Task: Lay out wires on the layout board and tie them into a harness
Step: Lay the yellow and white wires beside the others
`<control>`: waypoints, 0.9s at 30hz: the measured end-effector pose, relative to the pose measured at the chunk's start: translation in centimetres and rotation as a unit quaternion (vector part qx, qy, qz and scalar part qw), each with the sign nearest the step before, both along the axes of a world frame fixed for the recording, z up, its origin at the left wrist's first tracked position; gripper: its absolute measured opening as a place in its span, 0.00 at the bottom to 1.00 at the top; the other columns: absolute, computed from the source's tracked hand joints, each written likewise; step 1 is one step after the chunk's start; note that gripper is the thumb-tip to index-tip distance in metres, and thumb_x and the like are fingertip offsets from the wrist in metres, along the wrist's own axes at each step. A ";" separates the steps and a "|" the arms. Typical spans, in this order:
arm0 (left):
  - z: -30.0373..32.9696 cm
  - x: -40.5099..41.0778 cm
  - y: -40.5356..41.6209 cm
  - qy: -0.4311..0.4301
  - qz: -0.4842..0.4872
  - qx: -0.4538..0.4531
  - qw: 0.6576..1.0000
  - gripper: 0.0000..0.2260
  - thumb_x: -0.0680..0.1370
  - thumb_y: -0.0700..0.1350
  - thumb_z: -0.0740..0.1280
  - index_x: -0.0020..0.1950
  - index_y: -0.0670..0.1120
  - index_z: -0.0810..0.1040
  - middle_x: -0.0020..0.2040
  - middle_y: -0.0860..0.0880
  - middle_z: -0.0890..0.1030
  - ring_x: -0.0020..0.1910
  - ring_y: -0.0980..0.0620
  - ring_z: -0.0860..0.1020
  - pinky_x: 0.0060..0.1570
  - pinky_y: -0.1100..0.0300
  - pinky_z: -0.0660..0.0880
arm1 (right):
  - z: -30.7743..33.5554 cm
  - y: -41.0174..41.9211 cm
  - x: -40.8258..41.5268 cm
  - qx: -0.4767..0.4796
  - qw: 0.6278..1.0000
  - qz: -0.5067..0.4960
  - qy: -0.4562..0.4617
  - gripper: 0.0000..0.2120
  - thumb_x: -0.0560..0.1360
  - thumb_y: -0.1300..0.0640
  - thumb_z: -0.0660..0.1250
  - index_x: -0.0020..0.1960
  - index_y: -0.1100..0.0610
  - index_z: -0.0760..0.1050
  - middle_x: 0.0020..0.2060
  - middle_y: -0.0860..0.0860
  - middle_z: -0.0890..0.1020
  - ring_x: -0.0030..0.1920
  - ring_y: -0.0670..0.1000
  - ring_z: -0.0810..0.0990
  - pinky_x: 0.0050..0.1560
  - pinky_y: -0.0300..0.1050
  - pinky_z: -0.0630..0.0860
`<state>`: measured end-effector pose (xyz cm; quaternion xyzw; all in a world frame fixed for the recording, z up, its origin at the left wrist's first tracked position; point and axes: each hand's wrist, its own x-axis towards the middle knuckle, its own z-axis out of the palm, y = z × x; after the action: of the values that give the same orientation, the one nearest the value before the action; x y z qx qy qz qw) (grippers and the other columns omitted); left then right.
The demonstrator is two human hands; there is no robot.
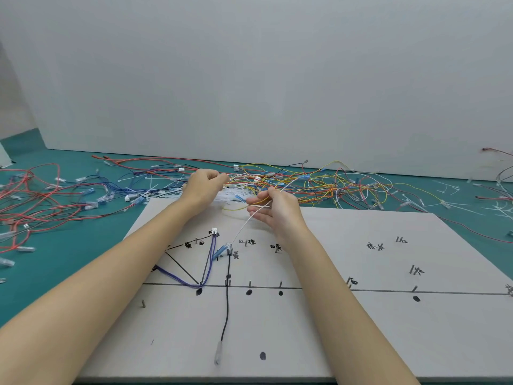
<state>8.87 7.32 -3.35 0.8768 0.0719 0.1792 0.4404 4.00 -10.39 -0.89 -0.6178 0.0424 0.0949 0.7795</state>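
Observation:
The grey layout board (pixel 361 315) lies in front of me with drawn lines, pegs and handwritten labels. A purple wire (pixel 181 279) and a black wire (pixel 227 309) are laid along its left part. A blue-ended connector (pixel 220 251) sits by a peg. From it a thin white wire (pixel 244 225) rises to my right hand (pixel 273 211), which pinches it above the board's far edge; a yellow wire (pixel 236 208) also passes through those fingers. My left hand (pixel 202 187) grips wires in the tangled pile (pixel 305 184) just beyond the board.
Loose red, blue, yellow and white wires cover the teal table (pixel 69 259) behind and left of the board, with a red bundle (pixel 36 201) at far left. White cable ties (pixel 449 190) lie scattered at right. A grey wall stands close behind.

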 end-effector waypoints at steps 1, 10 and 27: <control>0.0 0.0 0.0 -0.002 -0.004 -0.009 1.000 0.18 0.77 0.49 0.65 0.34 0.37 0.75 0.31 0.49 0.75 0.38 0.47 0.72 0.49 0.52 0.69 | -0.1 0.1 0.0 0.005 1.000 0.002 -0.004 0.14 0.81 0.62 0.52 0.40 0.61 0.71 0.38 0.59 0.81 0.33 0.55 0.79 0.37 0.43 0.79; -1.2 0.7 1.4 0.086 0.004 0.243 0.966 0.16 0.81 0.47 0.53 0.50 0.54 0.80 0.56 0.49 0.74 0.62 0.44 0.64 0.53 0.50 0.59 | 0.6 -0.8 -0.1 0.150 0.989 -0.005 0.000 0.14 0.83 0.58 0.53 0.43 0.60 0.73 0.31 0.56 0.82 0.28 0.51 0.80 0.32 0.39 0.78; 2.9 -1.6 -0.8 -0.018 -0.048 -0.046 0.998 0.11 0.78 0.42 0.62 0.55 0.48 0.83 0.51 0.49 0.81 0.58 0.46 0.76 0.55 0.61 0.71 | 1.2 -1.1 -1.3 0.156 0.963 0.214 -0.047 0.11 0.82 0.58 0.58 0.54 0.59 0.78 0.29 0.49 0.80 0.25 0.44 0.75 0.28 0.33 0.73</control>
<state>7.22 6.49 -0.42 0.8547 0.0302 0.1702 0.4894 2.66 -11.52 0.31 -0.4872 -0.1430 0.2362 0.8285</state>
